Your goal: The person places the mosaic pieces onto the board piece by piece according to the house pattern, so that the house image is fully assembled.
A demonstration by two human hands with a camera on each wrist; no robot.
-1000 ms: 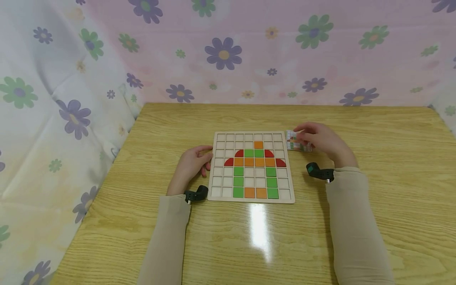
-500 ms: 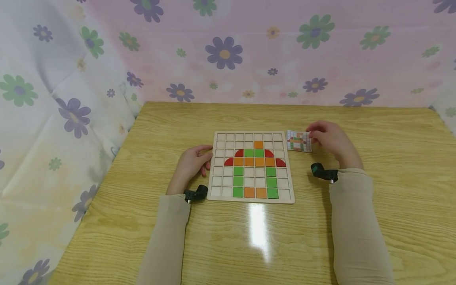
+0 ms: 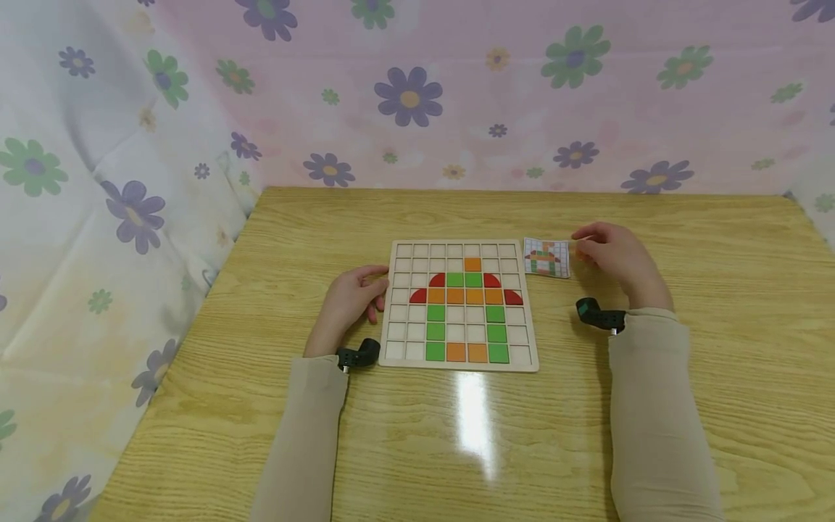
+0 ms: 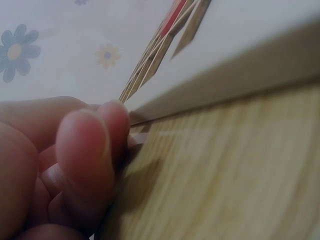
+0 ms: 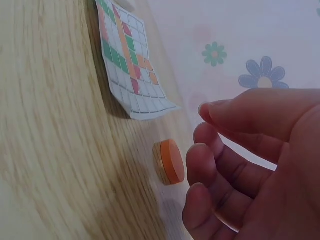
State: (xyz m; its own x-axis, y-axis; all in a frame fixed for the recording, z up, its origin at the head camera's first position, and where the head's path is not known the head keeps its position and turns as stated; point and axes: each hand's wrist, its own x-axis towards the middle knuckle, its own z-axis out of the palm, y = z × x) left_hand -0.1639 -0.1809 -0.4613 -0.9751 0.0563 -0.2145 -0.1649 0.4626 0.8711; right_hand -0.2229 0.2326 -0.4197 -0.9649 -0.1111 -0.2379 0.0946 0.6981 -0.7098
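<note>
A wooden grid board (image 3: 398, 362) lies on the table with orange and green square tiles and red quarter-round tiles set in its cells. My left hand (image 3: 349, 301) rests at the board's left edge, fingers loosely bent; in the left wrist view its fingertips (image 4: 85, 150) are close to the board's side. To the right of the board lies a pattern card (image 3: 546, 259), slightly curled. My right hand (image 3: 620, 261) hovers just right of the card, holding nothing, fingers relaxed and bent. Below its fingertips, an orange tile with a rounded side (image 5: 172, 161) lies on the table in the right wrist view.
The wood-grain table (image 3: 417, 442) runs back to a flowered pink cloth (image 3: 457, 94). A pale flowered cloth (image 3: 72, 290) hangs along the left side. Each wrist carries a small black camera (image 3: 600, 317).
My right hand has drawn back to the right off the pattern card, which now shows whole. My left hand and the board have stayed in place.
</note>
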